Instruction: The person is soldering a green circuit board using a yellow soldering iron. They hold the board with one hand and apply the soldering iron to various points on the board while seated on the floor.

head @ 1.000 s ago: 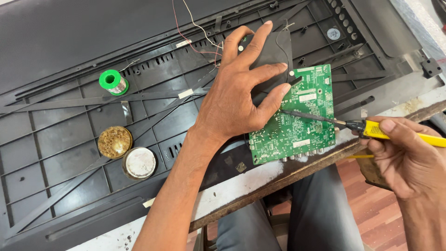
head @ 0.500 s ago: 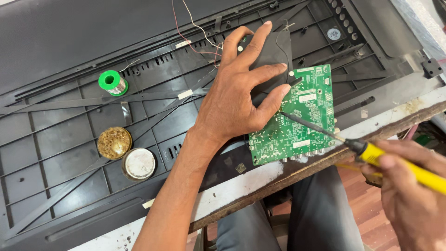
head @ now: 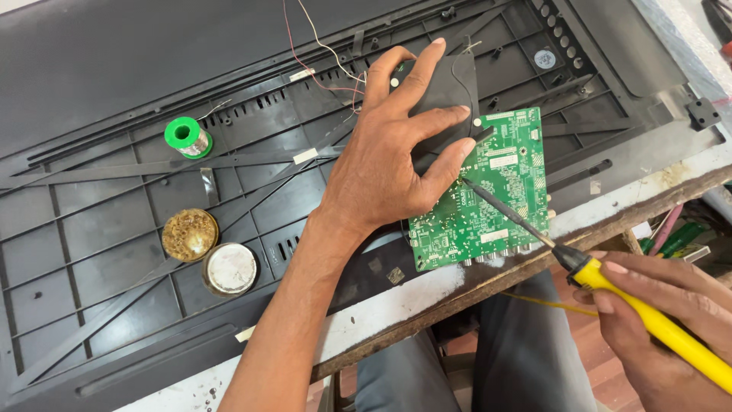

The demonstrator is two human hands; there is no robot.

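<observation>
My left hand lies flat with fingers spread on a dark flat speaker-like part and the left edge of a green circuit board. My right hand grips a yellow-handled soldering iron at the lower right. The iron's thin metal tip touches the board next to my left thumb. The board rests on a large black plastic back panel.
A green solder spool stands at the panel's left. A round tin of brownish flux and its pale lid sit below it. Red and white wires run at the top. The wooden table edge crosses diagonally above my knees.
My right hand has drawn back and down to the right, tilting the iron steeper. The tip stays on the board. The left hand has not moved.
</observation>
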